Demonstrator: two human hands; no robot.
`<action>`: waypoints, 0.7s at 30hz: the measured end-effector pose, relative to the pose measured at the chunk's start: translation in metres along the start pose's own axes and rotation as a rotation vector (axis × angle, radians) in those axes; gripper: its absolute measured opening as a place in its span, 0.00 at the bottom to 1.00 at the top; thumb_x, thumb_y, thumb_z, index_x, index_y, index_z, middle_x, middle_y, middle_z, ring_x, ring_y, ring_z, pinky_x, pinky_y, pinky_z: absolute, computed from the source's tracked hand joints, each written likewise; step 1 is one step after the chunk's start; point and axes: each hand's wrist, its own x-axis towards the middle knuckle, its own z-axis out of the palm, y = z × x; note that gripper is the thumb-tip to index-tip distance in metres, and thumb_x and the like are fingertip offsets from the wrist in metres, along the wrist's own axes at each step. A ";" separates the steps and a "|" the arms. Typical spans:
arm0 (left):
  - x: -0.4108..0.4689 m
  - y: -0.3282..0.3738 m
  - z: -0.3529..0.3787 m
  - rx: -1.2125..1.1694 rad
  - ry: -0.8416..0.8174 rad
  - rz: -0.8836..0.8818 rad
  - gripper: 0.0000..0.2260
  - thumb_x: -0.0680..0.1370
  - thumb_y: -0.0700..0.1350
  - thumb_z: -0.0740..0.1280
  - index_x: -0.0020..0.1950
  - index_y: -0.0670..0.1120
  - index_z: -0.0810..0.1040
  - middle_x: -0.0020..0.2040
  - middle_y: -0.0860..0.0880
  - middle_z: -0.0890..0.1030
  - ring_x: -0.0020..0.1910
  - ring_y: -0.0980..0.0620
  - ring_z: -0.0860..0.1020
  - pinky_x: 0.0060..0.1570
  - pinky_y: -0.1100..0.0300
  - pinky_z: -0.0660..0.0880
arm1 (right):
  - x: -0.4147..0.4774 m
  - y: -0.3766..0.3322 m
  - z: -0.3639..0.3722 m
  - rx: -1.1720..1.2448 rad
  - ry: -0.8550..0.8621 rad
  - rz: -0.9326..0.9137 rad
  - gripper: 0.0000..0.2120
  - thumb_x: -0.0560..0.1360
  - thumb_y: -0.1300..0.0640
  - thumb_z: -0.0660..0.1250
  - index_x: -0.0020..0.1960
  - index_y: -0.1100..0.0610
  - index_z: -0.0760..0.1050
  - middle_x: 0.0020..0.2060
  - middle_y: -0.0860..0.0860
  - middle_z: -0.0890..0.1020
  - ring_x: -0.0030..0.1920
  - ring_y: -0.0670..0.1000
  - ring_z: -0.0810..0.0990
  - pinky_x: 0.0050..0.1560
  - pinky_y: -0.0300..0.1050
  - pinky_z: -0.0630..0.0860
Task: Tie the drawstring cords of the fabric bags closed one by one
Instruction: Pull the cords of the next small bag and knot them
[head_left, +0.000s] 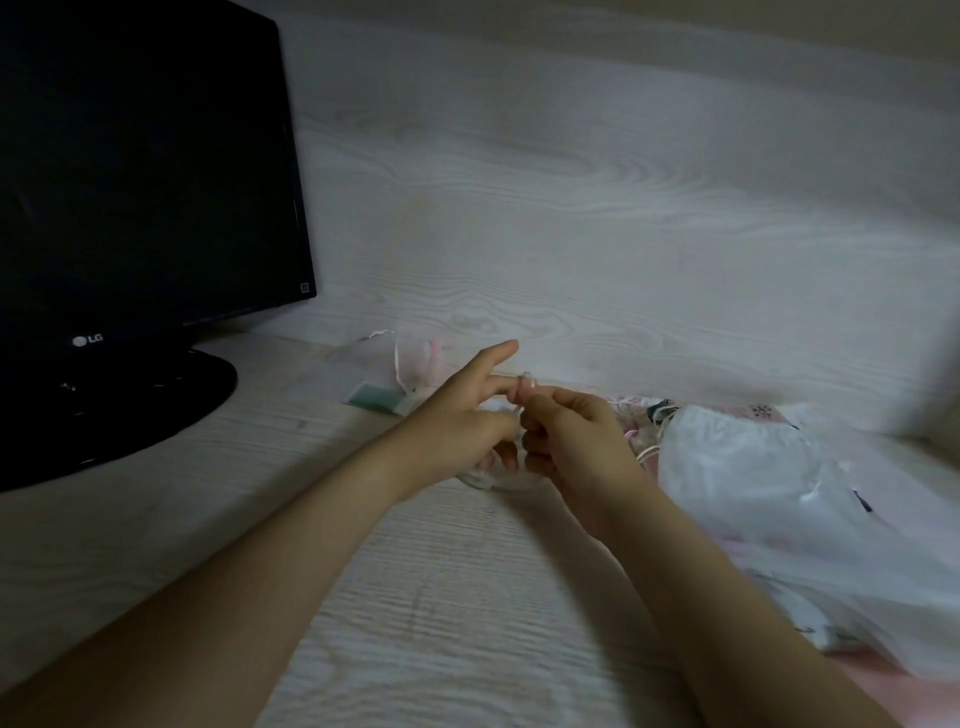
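A small sheer white fabric bag (488, 480) lies on the desk under my two hands, mostly hidden by them. My left hand (467, 415) and my right hand (566, 431) meet over it, both pinching its thin pale cord (525, 375), which loops around a left finger. The left index finger points away, the other fingers are curled. Behind the left hand lies another sheer bag (415, 364) with a white and pink cord trailing from it.
A black monitor (140, 171) on a round foot stands at the left. A small green packet (376, 397) lies beside the far bag. A heap of white plastic and patterned fabric bags (779, 478) fills the right side. A pale wood-grain wall stands behind the desk.
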 end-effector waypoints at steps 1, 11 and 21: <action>0.001 -0.002 0.000 0.033 0.037 0.003 0.35 0.80 0.34 0.66 0.82 0.59 0.61 0.69 0.57 0.76 0.40 0.51 0.85 0.42 0.57 0.80 | 0.000 -0.001 0.000 0.042 0.018 0.004 0.10 0.83 0.62 0.64 0.53 0.67 0.82 0.29 0.52 0.69 0.26 0.48 0.66 0.29 0.44 0.65; 0.011 -0.020 -0.008 0.361 0.249 0.101 0.09 0.84 0.46 0.69 0.51 0.47 0.88 0.36 0.52 0.85 0.35 0.61 0.84 0.42 0.53 0.84 | -0.002 -0.008 0.000 0.141 0.216 0.055 0.07 0.80 0.68 0.64 0.51 0.68 0.80 0.34 0.57 0.75 0.31 0.51 0.72 0.31 0.45 0.71; 0.007 -0.013 -0.013 0.397 0.030 0.014 0.08 0.79 0.47 0.72 0.44 0.45 0.89 0.32 0.43 0.82 0.31 0.54 0.76 0.34 0.55 0.79 | -0.005 -0.013 -0.002 -0.314 0.425 -0.210 0.14 0.78 0.60 0.61 0.39 0.54 0.83 0.31 0.44 0.81 0.37 0.46 0.79 0.38 0.42 0.72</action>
